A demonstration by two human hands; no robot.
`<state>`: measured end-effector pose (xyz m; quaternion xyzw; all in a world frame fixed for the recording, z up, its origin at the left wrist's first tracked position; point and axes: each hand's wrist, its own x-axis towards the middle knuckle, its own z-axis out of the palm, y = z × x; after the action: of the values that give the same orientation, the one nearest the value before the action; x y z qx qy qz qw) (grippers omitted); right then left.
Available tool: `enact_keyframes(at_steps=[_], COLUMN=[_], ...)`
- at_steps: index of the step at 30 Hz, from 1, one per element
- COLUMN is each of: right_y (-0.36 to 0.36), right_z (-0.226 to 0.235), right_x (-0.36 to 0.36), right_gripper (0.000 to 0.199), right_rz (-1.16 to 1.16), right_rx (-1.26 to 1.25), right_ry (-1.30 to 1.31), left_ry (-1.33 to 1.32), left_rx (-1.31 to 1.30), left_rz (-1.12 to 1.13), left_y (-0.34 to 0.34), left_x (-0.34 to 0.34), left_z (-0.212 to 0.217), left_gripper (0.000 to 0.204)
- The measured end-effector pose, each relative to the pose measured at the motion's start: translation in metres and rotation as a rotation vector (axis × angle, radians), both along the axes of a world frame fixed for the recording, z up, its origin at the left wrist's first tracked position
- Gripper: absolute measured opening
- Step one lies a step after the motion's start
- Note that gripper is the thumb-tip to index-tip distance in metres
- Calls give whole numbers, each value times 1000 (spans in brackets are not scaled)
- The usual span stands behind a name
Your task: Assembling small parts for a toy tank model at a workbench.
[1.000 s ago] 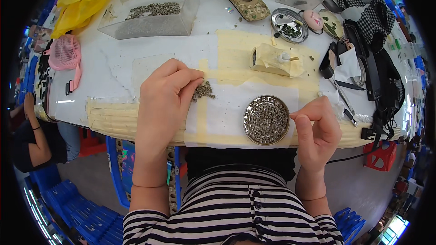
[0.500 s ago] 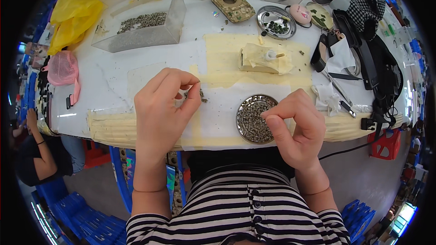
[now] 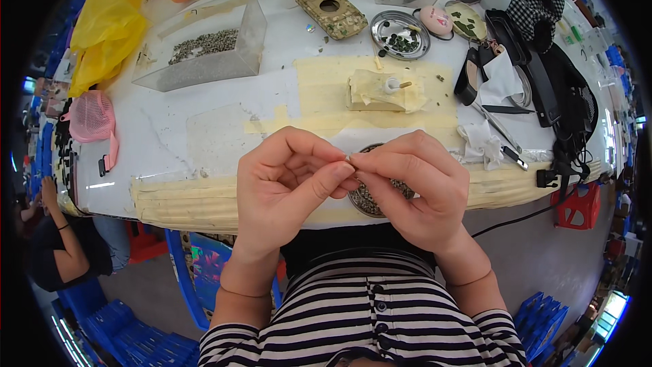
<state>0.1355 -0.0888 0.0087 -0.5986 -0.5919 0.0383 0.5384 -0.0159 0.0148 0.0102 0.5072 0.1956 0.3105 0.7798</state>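
My left hand (image 3: 288, 183) and my right hand (image 3: 421, 187) meet above the table's near edge, fingertips almost touching. Each has its thumb and forefinger pinched together. Something tiny is between the fingertips, too small to name. Under and behind my right hand stands a round metal dish (image 3: 371, 215), partly covered by the fingers. Many small grey-brown parts (image 3: 365, 198) fill it.
A clear box (image 3: 252, 54) of similar parts stands back left, near a yellow bag (image 3: 109, 27). Beyond my hands sit a tape-covered block (image 3: 363, 98), a camouflage-patterned shell (image 3: 333, 20) and a dish of dark green pieces (image 3: 426, 46). Tweezers (image 3: 501, 126) lie right. Another person (image 3: 64, 248) sits left.
My left hand has moved right and slightly nearer, and my right hand has shifted left off the dish's right side. Their fingertips, apart before, now come together. The view has shifted slightly.
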Motion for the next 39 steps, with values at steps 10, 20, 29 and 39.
enact_keyframes(at_steps=[10,20,29,39], right_y=[6,-2,-8,-9], right_z=[-7,-4,2,2], right_x=[-3,6,12,14], right_gripper=[25,18,1,5], right_rz=[-191,11,119,234], right_rx=[118,-56,-273,-358], right_ry=[21,235,571,702], left_ry=[-132,107,116,102], left_rx=[-38,855,943,824], left_rz=[101,382,275,236], left_y=[-15,-9,-7,-8], left_x=[20,19,19,15], left_z=[-15,-17,-13,-17], left_gripper=[16,24,25,24])
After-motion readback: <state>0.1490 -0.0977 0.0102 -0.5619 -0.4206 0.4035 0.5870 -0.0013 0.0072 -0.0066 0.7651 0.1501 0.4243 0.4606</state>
